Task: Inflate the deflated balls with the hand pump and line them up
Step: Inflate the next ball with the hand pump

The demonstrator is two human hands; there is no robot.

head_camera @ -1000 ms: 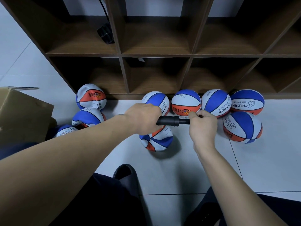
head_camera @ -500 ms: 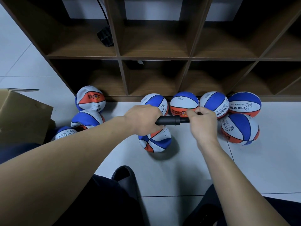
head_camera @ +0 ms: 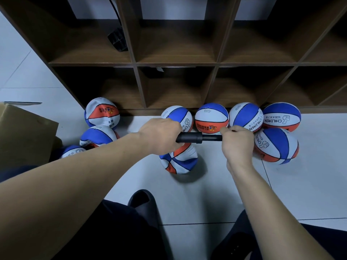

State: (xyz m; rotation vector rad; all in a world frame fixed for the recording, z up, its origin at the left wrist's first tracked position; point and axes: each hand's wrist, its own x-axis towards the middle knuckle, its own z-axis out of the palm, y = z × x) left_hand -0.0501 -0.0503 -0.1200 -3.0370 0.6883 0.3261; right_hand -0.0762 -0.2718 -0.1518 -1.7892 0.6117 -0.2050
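Done so far: Four round, full balls sit side by side along the foot of the wooden shelf [head_camera: 216,63]: one partly behind the left hand [head_camera: 185,117], an orange-striped one [head_camera: 211,117], a blue-striped one [head_camera: 246,116] and one that says CHILDREN [head_camera: 281,116]. A fifth full ball [head_camera: 277,146] sits in front of that row, touching it, not yet in the line.

Ball being worked on: A soft, dented ball [head_camera: 181,159] lies on the white floor [head_camera: 309,184] just under the pump. It looks only partly filled. I cannot see whether the pump's needle is in it.

Still to do: I think this ball needs more air. Three floppy balls wait on the left: one against the shelf [head_camera: 102,114], one below it [head_camera: 97,136], and one peeking out beside the cardboard box [head_camera: 24,132], [head_camera: 72,152]. Then all should go in the line.

Hand pump: The black hand pump [head_camera: 199,137] lies sideways in the air between the two hands, above the soft ball.

Left hand: The left hand [head_camera: 161,136] is curled tight around the fat body of the pump, arm reaching far forward.

Right hand: The right hand [head_camera: 237,142] is a closed fist around the handle end. Only a short bit of thin rod shows, so the pump looks nearly pushed in.

Also there: A dark slipper [head_camera: 143,203] points toward the balls.
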